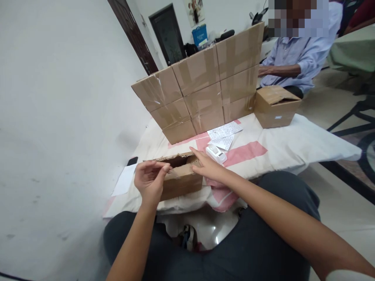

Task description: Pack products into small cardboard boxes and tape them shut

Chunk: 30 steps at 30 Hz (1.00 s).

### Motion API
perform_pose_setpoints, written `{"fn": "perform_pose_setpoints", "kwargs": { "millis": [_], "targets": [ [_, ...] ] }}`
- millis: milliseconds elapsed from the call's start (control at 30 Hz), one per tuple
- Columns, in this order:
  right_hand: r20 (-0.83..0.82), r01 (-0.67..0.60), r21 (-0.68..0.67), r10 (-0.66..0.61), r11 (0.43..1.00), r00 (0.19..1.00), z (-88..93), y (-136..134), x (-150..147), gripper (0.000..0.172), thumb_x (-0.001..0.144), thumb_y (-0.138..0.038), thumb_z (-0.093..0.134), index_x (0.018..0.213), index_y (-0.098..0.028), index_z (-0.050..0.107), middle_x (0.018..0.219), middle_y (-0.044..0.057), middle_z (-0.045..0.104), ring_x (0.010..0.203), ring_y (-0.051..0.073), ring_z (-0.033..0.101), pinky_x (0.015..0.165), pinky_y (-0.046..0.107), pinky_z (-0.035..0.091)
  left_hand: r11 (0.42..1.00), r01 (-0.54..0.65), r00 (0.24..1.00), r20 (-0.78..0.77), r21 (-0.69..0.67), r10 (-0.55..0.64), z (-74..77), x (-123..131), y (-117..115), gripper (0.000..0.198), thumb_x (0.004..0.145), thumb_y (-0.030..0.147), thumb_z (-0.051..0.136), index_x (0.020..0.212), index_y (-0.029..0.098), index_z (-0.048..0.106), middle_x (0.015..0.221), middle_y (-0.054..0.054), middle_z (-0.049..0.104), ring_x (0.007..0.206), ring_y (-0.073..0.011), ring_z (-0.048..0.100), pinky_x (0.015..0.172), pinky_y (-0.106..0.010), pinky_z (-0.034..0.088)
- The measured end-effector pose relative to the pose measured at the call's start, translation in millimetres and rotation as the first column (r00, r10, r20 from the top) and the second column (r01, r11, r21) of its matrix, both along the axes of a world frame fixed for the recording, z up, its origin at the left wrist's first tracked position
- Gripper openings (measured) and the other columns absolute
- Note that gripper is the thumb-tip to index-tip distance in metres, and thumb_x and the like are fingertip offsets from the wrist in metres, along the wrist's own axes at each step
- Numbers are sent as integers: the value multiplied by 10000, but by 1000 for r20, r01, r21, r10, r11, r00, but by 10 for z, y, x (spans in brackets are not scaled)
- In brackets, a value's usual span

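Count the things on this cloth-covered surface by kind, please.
Separate boxes: 2, the near box and the far box
Taped cardboard wall, counted as one: 1
Printed sheets: 2 visible
Plain white sheet: 1
White dispenser-like item: 1
Black flat item: 1
Total: 8

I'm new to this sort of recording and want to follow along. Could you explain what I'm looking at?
There's no machine here: this one picture comes from a camera on a person's head, looking forward and down at their own bare hands.

The left hand has thumb and fingertips together at an open cardboard box; whether they pinch something is too small to tell. The right hand is spread at the box's other end.

On the cloth are a white tape dispenser, printed sheets, a second box and an upright wall of taped cardboard. Another person sits beyond.
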State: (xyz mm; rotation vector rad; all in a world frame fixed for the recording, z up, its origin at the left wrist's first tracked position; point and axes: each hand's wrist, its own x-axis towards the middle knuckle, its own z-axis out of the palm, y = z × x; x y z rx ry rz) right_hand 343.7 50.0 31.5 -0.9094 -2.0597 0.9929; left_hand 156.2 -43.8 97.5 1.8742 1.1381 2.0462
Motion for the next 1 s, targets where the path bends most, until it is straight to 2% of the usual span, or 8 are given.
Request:
{"fn": "perform_pose_setpoints", "kwargs": {
  "millis": [133, 233, 333, 467, 533, 667, 867, 1000],
  "targets": [
    [2, -24, 8, 24, 1000, 1000, 28, -37, -81, 794, 893, -313, 551, 1620, -191, 255, 1584, 164, 387, 1440, 320, 434, 1191, 486, 354, 996, 79, 993, 87, -37, -75, -6, -89, -26, 409, 791, 247, 847, 1028, 261, 513, 692, 81, 677, 585, -111, 662, 592, -230, 568],
    [47, -28, 23, 27, 999, 999, 60, -73, -129, 728, 903, -317, 560, 1590, -206, 346, 1626, 170, 318, 1460, 344, 413, 1186, 500, 366, 992, 120, 990, 82, -33, -117, -2, -186, -58, 390, 786, 244, 846, 1014, 257, 530, 677, 84, 668, 577, -108, 653, 597, -234, 568],
    [117, -72, 62, 65, 995, 991, 92, -147, -200, 625, 926, -312, 563, 1540, -270, 457, 1676, 140, 228, 1493, 367, 363, 1178, 530, 369, 990, 37, 999, -18, -134, -39, 29, -351, -99, 320, 806, 239, 820, 1001, 227, 567, 736, 46, 710, 612, -120, 687, 605, -232, 570],
    [212, -153, 166, 116, 974, 970, 128, -258, -352, 466, 979, -296, 505, 1433, -287, 607, 1672, 116, 275, 1502, 356, 343, 1202, 524, 335, 931, -159, 959, -277, -328, 66, 83, -643, -88, 306, 829, 286, 789, 1073, 205, 622, 836, -9, 743, 761, -151, 729, 735, -261, 584],
    [251, -181, 191, 131, 965, 959, 153, -289, -419, 449, 995, -300, 487, 1423, -281, 620, 1670, 124, 287, 1505, 351, 336, 1201, 525, 335, 892, -195, 943, -329, -407, 57, 76, -776, -28, 338, 834, 332, 772, 1109, 205, 621, 845, -14, 733, 812, -168, 727, 800, -290, 578],
    [300, -223, 177, 163, 959, 940, 222, -309, -481, 434, 1003, -274, 473, 1402, -252, 644, 1676, 141, 271, 1518, 354, 303, 1209, 522, 320, 796, -206, 937, -350, -569, -7, -34, -958, 128, 387, 869, 419, 696, 1172, 205, 588, 882, -30, 713, 867, -194, 708, 781, -300, 560],
    [274, -237, 101, 202, 966, 940, 223, -333, -513, 432, 1006, -260, 471, 1404, -251, 638, 1697, 125, 216, 1549, 349, 218, 1226, 530, 288, 749, -237, 907, -418, -619, -59, -208, -1053, 181, 411, 905, 453, 634, 1237, 222, 560, 935, -39, 713, 918, -211, 692, 804, -322, 545],
    [267, -223, 103, 189, 969, 945, 181, -326, -535, 432, 1009, -251, 451, 1399, -261, 636, 1694, 113, 223, 1542, 345, 227, 1220, 571, 288, 758, -314, 862, -507, -572, -25, -224, -1060, 211, 321, 871, 391, 664, 1153, 242, 625, 1030, -59, 709, 1098, -267, 620, 1009, -446, 463]
  ]
}}
